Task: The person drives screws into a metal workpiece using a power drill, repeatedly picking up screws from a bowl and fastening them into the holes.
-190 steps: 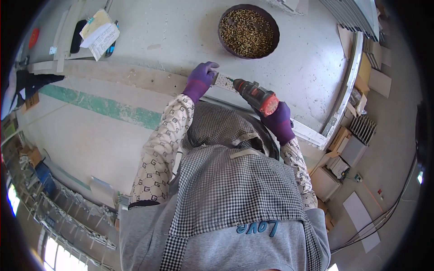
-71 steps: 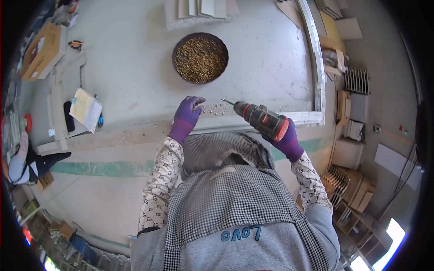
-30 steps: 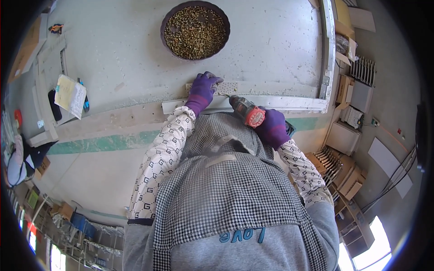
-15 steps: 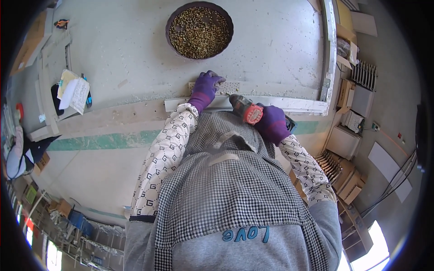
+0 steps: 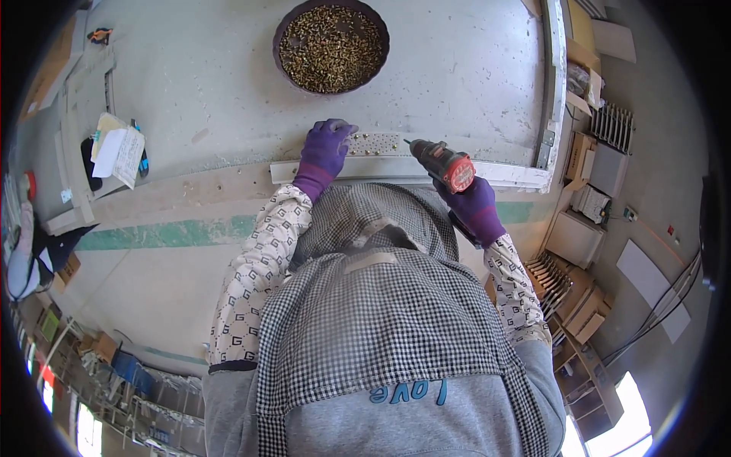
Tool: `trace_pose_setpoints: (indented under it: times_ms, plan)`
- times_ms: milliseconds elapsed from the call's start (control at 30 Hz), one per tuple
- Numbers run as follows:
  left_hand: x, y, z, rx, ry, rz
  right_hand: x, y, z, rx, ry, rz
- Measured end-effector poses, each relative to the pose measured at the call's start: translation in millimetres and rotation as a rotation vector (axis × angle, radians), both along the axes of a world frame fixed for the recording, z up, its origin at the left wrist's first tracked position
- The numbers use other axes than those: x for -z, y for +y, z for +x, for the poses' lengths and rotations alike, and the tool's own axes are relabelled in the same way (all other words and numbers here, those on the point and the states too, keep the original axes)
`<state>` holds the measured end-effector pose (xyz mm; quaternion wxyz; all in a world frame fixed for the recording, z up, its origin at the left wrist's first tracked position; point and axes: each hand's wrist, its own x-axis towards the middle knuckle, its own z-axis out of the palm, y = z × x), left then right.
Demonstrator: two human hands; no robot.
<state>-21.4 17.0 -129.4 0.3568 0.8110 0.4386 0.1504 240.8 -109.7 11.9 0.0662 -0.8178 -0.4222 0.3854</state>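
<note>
A perforated metal strip [image 5: 379, 143] lies along the near edge of the workbench, with several small brass-coloured pieces standing in its holes. At its left end is my left hand [image 5: 326, 148] in a purple glove, its fingers bent and drawn together; what they hold, if anything, is hidden. My right hand [image 5: 474, 206], gloved alike, grips a cordless drill [image 5: 442, 162] with a dark body and a red ring. Its bit points up and left, just beyond the strip's right end and apart from it. Farther back stands a dark round bowl [image 5: 386, 38] of small brass-coloured fasteners.
A pale metal rail [image 5: 487, 172] runs along the bench front, meeting a side rail [image 5: 554, 84] on the right. Papers [image 5: 120, 156] and a dark phone-like object lie at left. Cardboard boxes [image 5: 586, 156] and racks stand beyond the right side.
My right hand has drawn the drill rightward, off the strip. My left hand has shifted slightly left, uncovering more of the strip and its brass-coloured pieces.
</note>
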Motion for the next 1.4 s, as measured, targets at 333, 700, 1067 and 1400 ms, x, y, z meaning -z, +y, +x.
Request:
trace_pose_setpoints:
  times_ms: [333,700,1067,1400]
  plan:
    - [8,-8,1,0.034,0.076,0.069,15,0,1,-0.240,-0.125,-0.105]
    - [6,-8,1,0.018,0.083,0.096,13,-2,-3,-0.315,-0.173,-0.085]
    - [8,-7,1,0.018,0.076,0.105,-1,19,-18,-0.270,-0.147,-0.235]
    - [1,-8,26,0.120,-0.004,0.063,-4,10,-17,-0.384,-0.206,-0.242]
